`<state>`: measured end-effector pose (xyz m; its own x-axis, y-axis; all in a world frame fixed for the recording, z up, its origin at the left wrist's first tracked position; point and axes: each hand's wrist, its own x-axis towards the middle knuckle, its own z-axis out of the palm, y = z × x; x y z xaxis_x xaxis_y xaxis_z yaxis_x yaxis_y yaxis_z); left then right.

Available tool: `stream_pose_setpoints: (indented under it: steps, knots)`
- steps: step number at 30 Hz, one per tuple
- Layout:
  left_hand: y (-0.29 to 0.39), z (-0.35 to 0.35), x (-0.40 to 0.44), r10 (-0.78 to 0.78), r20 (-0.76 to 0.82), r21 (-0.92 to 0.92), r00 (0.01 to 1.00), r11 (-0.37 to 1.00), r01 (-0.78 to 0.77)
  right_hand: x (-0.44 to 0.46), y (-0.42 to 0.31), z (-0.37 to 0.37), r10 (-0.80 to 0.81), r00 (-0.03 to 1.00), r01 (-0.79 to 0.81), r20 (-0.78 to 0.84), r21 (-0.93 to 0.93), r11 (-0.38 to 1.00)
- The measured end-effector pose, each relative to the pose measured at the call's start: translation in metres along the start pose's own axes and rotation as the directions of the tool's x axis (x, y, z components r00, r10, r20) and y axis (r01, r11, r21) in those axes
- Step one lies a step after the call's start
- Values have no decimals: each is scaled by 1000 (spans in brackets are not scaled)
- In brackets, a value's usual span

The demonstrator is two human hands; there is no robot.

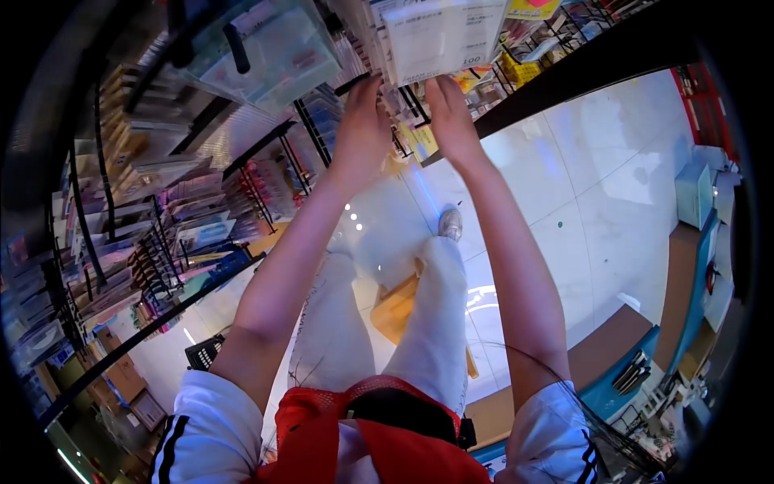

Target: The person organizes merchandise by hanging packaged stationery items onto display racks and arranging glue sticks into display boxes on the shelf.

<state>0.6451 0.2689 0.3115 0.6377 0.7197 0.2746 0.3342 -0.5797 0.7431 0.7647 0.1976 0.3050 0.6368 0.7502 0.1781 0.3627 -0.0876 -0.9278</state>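
**Left hand (pixel 361 133) and right hand (pixel 453 121) at a stack of flat white printed packs (pixel 439 40) on a black wire display rack (pixel 556 36)**

The stack of packs is at the top of the view, its near pack facing the wearer and marked "100" near the lower edge. Both bare arms extend forward to it. The left hand is at the stack's left lower side, with its fingers pointing up beside the packs. The right hand is at the lower edge, with its fingers extended and close together, their tips meeting that edge. The fingertips are partly hidden; whether either hand grips a pack cannot be told. The hands are apart, with black metal hooks and a pale yellow label (pixel 420 142) visible between them.

To the left of the stack is a translucent pale green plastic case (pixel 278 60); further left are rows of small packaged goods (pixel 205 230) on hooks. A bright yellow package (pixel 524 73) is to the right of the stack.

Below, the wearer's white trousers (pixel 431 323) and one light shoe (pixel 451 224) show over a glossy white tiled floor (pixel 556 169). A yellow-orange stool-like item (pixel 393 310) is visible between the legs. A black perforated basket (pixel 203 353) is at lower left.
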Motion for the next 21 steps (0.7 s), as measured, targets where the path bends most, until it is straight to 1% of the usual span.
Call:
stream_pose_setpoints:
  steps: [2,3,6,9,11,13,15,17,19,21]
  knots:
    - [-9,11,7,-104,35,-22,994,994,105,14,-7,1,76,989,-97,127,170,981]
    - [-12,15,7,-126,41,-57,991,990,128,18,-10,0,153,963,-196,223,184,963]
    - [-19,26,7,-176,64,-158,982,970,184,17,-25,-2,275,916,-316,291,106,943]
    - [-25,32,-5,-137,53,-342,989,928,147,16,-25,-3,264,936,-275,234,13,961]
    - [-34,35,12,-212,-33,-244,977,949,198,28,-9,3,127,964,-117,232,-56,992]
    - [-52,44,37,-307,-70,-373,949,890,261,34,-7,4,117,956,-104,270,-62,993]
    - [-61,53,61,-362,-86,-479,928,832,280,41,-28,4,218,916,-224,338,-20,974]
    - [-58,63,65,-354,-111,-517,929,818,250,42,-48,-1,301,870,-323,390,-9,946]
    - [-50,70,57,-318,-136,-515,938,832,207,42,-49,-1,280,880,-321,384,47,946]
    - [-47,66,52,-288,-140,-519,947,836,177,39,-36,5,166,935,-223,314,157,962]
